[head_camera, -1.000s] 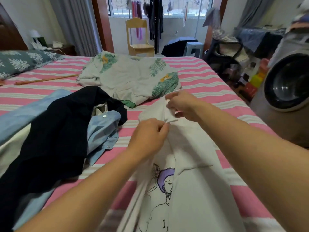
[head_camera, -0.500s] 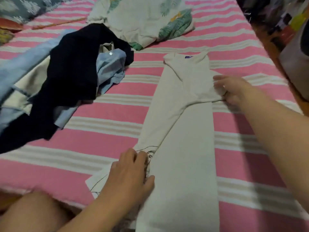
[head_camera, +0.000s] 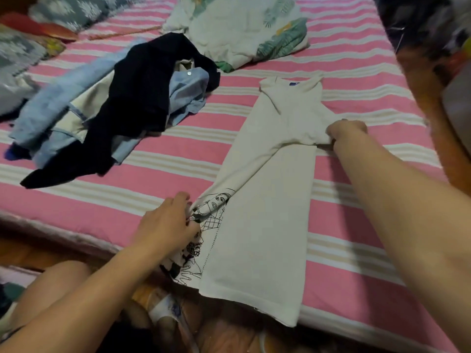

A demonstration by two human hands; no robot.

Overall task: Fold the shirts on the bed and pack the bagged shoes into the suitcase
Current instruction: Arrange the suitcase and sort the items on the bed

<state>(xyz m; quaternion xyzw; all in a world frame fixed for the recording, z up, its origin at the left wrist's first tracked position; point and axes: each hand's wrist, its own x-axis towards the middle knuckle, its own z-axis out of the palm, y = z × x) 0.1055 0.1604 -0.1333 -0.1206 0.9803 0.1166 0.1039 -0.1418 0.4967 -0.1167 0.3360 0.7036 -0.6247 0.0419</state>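
The white shirt [head_camera: 270, 200] lies lengthwise on the bed [head_camera: 356, 80], collar toward the far side, hem hanging just over the near edge. Its body is folded into a narrow strip, with a black line drawing showing along the left edge near the hem. My left hand [head_camera: 168, 225] grips that printed left edge, fingers curled into the fabric, so the left grip is closed on the shirt. My right hand [head_camera: 346, 131] is at the shirt's right side, level with the sleeve, fingers curled round the cloth there; the right grip likewise holds the shirt. Both forearms reach out over the pink-and-white striped sheet. To the left of the white shirt, apart from it, lies a heap of unfolded clothes: a dark garment [head_camera: 137, 110] draped over a light blue shirt [head_camera: 188, 90]. Beyond them, at the far side of the bed, rests a leaf-print cloth [head_camera: 244, 31]. A patterned pillow [head_camera: 84, 8] sits at the upper left.
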